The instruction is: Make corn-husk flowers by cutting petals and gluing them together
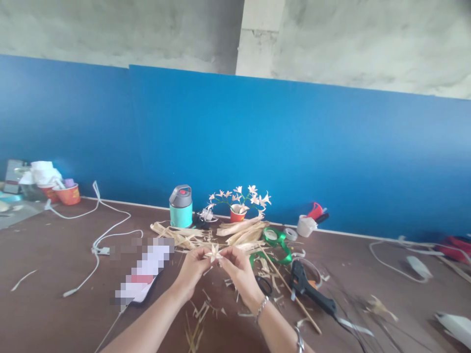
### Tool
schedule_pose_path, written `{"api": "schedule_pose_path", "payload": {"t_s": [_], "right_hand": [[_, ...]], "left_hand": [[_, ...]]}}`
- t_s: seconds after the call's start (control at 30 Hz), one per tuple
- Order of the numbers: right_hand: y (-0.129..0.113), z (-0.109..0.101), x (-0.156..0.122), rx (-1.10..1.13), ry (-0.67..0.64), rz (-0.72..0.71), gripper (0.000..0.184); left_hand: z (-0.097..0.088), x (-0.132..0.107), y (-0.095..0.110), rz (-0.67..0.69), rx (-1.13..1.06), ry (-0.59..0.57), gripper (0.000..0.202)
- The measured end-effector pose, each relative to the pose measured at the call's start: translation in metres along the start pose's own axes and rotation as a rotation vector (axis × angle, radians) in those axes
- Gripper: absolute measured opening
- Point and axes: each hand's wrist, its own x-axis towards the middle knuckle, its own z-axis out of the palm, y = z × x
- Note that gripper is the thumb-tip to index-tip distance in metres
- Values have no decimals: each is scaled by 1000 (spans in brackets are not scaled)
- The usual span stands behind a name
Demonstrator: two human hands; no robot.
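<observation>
A small pale star-shaped flower [214,253], which looks made of dried husk, is held up over the table between my two hands. My left hand [194,269] pinches its left side with thumb and forefinger. On its other side, the fingers of my right hand [237,268] close on the petals. Just beyond the hands lie dried husk strips [245,231] in a loose pile. Scraps of husk are scattered beneath. Behind the pile stands a red paper cup [238,214] with several similar flowers [253,194] on green stems.
A black glue gun [312,289] and a thin stick [290,289] lie right of my hands, near green ribbon [283,247]. A turquoise flask [181,211] stands at the back. To the left are a phone [147,274] and a white cable [97,240]. A blue partition [235,137] rises behind.
</observation>
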Motion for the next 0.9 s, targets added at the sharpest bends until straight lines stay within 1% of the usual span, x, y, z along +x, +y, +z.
{"api": "schedule_pose_path", "payload": {"t_s": [0.2, 0.33, 0.43, 0.57, 0.67, 0.8, 0.87, 0.9], "right_hand": [[0, 0, 1, 23, -2, 0, 16], [-1, 1, 1, 32, -5, 5, 15], [-1, 0, -1, -14, 7, -2, 17], [-3, 1, -2, -48, 45, -12, 18], [-5, 1, -2, 46, 37, 40, 15], [-5, 1, 0, 228, -9, 183, 10], [-7, 0, 0, 216, -11, 216, 12], [-8, 0, 0, 168, 0, 197, 13]], "left_hand": [[6, -1, 1, 8, 43, 20, 29], [8, -2, 1, 6, 10, 17, 30], [7, -2, 0, 2, -25, 1, 29], [6, -1, -1, -13, -3, 19, 25], [7, -2, -1, -3, 32, 23, 22], [8, -4, 1, 21, 52, 10, 20], [9, -4, 2, 19, 64, 13, 19], [9, -4, 2, 17, 68, 13, 19]]}}
